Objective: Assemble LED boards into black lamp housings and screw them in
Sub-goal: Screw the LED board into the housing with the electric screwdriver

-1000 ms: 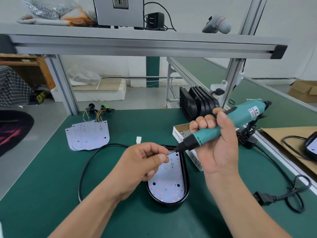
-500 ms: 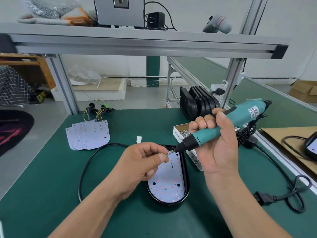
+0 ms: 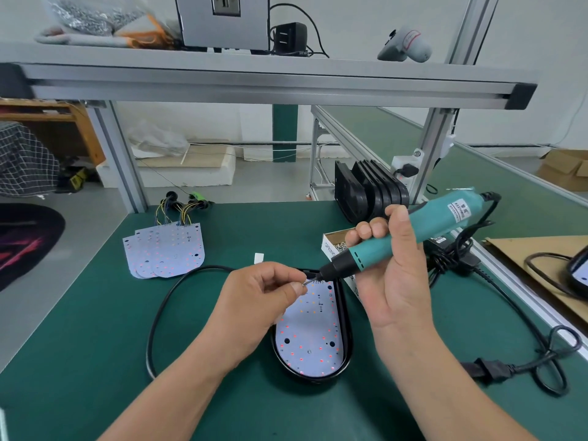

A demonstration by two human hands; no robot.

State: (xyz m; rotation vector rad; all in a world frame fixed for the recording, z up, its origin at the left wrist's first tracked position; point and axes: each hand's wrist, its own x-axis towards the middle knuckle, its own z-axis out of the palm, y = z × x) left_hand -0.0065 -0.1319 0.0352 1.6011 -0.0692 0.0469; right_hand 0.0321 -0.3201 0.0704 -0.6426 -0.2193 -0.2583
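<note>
Screw pinched in the fingers of my left hand, touching the bit of the screwdriver my right hand grips. LED board sits in the black housing on the table, directly below the bit, long axis running away from me.

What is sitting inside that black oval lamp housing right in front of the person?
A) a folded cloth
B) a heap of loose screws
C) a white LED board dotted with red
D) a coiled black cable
C: a white LED board dotted with red fills the black oval lamp housing, while the left hand pinches a small screw at the tip of the teal electric screwdriver gripped by the right hand.
</note>
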